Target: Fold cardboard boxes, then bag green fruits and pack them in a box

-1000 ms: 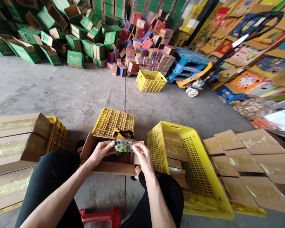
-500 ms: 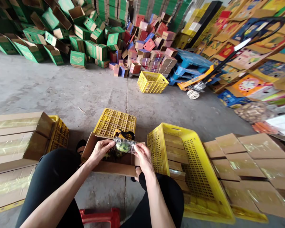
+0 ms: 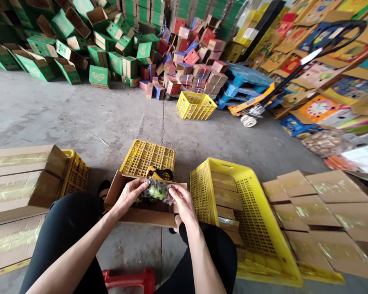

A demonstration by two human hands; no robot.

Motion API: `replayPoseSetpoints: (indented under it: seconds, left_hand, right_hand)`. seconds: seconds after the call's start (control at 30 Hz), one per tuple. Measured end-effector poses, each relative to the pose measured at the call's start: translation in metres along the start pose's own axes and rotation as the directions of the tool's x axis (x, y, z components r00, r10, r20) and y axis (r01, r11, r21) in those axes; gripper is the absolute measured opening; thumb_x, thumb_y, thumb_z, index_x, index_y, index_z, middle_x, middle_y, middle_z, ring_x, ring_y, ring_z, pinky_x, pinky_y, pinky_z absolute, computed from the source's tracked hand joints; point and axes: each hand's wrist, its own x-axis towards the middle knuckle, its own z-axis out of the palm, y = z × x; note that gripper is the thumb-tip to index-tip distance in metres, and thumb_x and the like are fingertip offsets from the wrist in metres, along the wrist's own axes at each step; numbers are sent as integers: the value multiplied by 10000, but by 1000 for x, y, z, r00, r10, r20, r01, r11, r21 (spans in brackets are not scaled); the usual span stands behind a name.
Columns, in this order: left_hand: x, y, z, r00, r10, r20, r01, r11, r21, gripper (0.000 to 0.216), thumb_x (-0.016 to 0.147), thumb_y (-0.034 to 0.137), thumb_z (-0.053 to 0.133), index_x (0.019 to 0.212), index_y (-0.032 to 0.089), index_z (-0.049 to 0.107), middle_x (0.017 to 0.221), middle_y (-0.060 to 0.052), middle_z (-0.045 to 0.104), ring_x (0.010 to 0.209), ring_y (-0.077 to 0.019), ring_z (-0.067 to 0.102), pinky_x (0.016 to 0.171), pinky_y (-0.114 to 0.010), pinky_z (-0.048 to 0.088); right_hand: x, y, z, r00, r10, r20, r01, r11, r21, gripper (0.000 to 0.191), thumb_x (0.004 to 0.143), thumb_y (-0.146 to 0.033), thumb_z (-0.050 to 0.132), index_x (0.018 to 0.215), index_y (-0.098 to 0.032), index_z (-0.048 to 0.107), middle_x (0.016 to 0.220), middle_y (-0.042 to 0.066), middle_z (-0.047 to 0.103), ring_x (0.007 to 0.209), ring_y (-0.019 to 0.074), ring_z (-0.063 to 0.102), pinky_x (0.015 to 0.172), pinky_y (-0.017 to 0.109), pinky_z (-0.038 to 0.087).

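A clear plastic packet point(image 3: 158, 191) with something green and dark-spotted inside is stretched between my two hands. My left hand point(image 3: 133, 193) pinches its left end; my right hand point(image 3: 182, 199) grips the right end. Right below is an open cardboard box point(image 3: 147, 217), whose contents are mostly hidden by the packet and my hands. Just beyond the packet, a yellow and black tape dispenser point(image 3: 160, 173) rests near the box's far side, by an upturned yellow crate point(image 3: 147, 156).
A large yellow crate point(image 3: 257, 216) holding cardboard boxes stands to my right, with taped cartons point(image 3: 322, 204) beyond. More taped cartons point(image 3: 21, 175) are stacked at left. Farther off are a small yellow crate point(image 3: 196, 105), a pallet jack point(image 3: 257, 102) and piled green boxes point(image 3: 99, 76).
My right hand has shifted slightly left along the packet, bringing my hands closer together. The packet now tilts down a little at its right end.
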Motion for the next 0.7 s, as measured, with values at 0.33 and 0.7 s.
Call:
replayPoseSetpoints:
  seconds: [0.33, 0.7]
  left_hand:
    - [-3, -11, -4, 980, -139, 145, 163, 972, -170, 792, 776, 561, 857, 1454, 286, 554, 1175, -85, 745, 1056, -260, 730, 873, -388, 631]
    - [-1, -10, -3, 977, -165, 137, 190, 963, -191, 641, 799, 646, 802, 1203, 151, 760, 1247, -132, 745, 1118, -300, 724, 1012, -461, 596]
  right_hand:
    - [-3, 2, 3, 999, -22, 31, 20, 999, 43, 519, 795, -585, 835, 1217, -297, 748, 1139, 51, 756, 969, 229, 721, 769, 327, 610]
    - [-4, -2, 0, 938, -241, 249, 290, 939, -184, 420, 847, -512, 809, 1225, -332, 773, 1492, 68, 576, 1252, 278, 635, 930, 375, 619]
